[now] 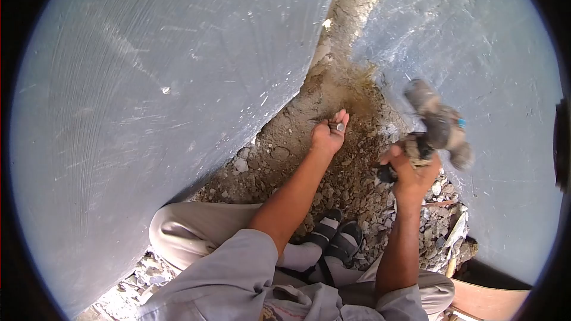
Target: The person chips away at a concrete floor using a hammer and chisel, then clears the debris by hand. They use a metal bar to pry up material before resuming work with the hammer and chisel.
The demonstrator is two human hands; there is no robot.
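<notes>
My left hand (328,135) is closed around a metal chisel (339,126), whose round struck end shows near the thumb; its far end is hard to see against the dirt. In my right hand (411,172) is a hammer (438,125), raised to the right of the chisel and apart from it. The hammer's head is blurred by motion. Beyond my left hand lies the rough, broken corner (333,86) between two grey walls.
A grey wall (148,83) stands on the left and another grey wall (499,71) on the right. Rubble (357,187) covers the ground between them. My sandalled feet (333,238) are below my hands. A curved brown edge (491,300) shows at the lower right.
</notes>
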